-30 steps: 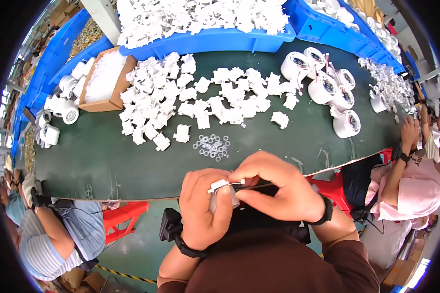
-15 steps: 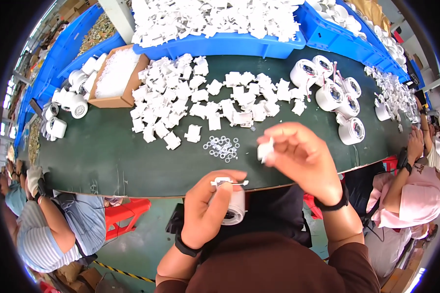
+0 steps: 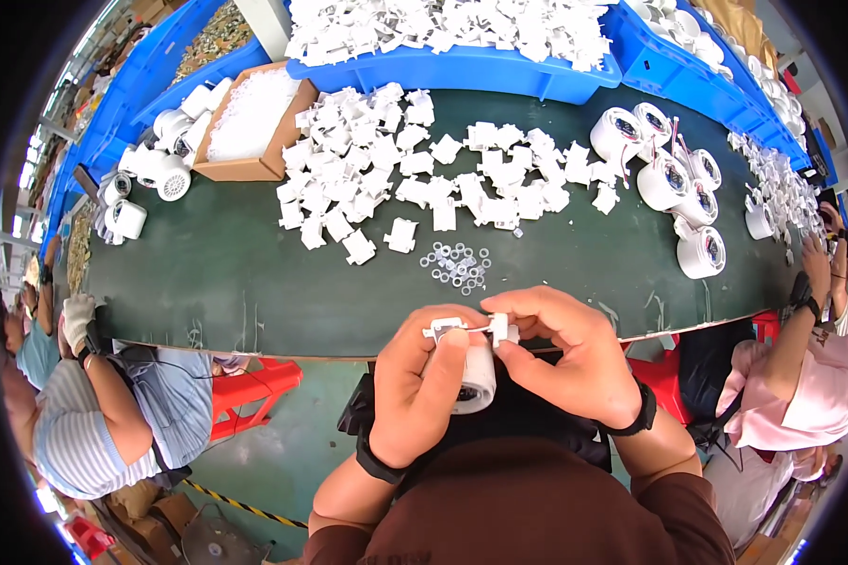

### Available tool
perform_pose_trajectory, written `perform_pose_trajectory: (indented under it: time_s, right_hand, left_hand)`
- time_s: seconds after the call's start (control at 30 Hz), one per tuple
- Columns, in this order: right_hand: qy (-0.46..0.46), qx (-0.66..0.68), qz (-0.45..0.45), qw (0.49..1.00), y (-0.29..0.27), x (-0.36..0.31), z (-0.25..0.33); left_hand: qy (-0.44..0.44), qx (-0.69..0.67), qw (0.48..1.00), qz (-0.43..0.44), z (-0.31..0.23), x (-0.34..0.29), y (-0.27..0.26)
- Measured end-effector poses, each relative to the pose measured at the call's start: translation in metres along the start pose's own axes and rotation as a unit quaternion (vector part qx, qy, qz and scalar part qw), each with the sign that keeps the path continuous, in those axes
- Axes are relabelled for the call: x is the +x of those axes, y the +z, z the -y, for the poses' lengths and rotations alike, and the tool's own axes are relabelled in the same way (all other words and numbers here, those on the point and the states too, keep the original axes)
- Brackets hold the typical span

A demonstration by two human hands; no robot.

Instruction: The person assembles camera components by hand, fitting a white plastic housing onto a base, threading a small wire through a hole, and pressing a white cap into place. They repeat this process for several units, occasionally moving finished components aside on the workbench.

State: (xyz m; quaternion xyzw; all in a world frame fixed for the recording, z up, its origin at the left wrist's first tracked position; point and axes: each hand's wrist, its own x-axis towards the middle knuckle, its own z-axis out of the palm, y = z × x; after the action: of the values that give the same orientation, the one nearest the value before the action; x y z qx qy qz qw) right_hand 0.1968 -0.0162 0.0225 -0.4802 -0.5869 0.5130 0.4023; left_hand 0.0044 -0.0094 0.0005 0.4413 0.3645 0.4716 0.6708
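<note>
Left hand: curled around a white cylindrical plastic housing, six o'clock.
Right hand: pinching a small white plastic piece, one o'clock from the housing.
Thin reddish wire: seemingly being fitted to the piece; next calls for careful alignment.
Small translucent plastic rings: twelve o'clock.

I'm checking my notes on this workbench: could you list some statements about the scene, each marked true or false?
1. The left hand holds a white cylindrical housing. True.
2. The right hand is empty. False: the right hand holds a small white piece.
3. The pile of clear rings lies nearer the person than the loose white parts. True.
4. The cardboard box stands right of the loose white parts. False: the cardboard box is left of them.
5. The tabletop is dark green. True.
</note>
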Motion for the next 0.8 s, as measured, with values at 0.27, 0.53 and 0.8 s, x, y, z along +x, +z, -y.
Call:
perform_pose_trajectory:
  time_s: [0.27, 0.53, 0.8]
  right_hand:
    - [-0.018, 0.067, -0.011, 0.998, 0.019, -0.001, 0.006]
    - [-0.061, 0.062, -0.058, 0.995, 0.034, -0.001, -0.009]
    - [-0.117, -0.012, -0.127, 0.985, 0.048, -0.002, -0.012]
  left_hand:
    - [0.238, 0.428, 0.866, -0.104, 0.004, 0.007, 0.003]
    - [0.261, 0.457, 0.847, -0.076, 0.008, 0.007, 0.001]
    - [0.298, 0.462, 0.831, -0.087, 0.015, 0.008, 0.002]
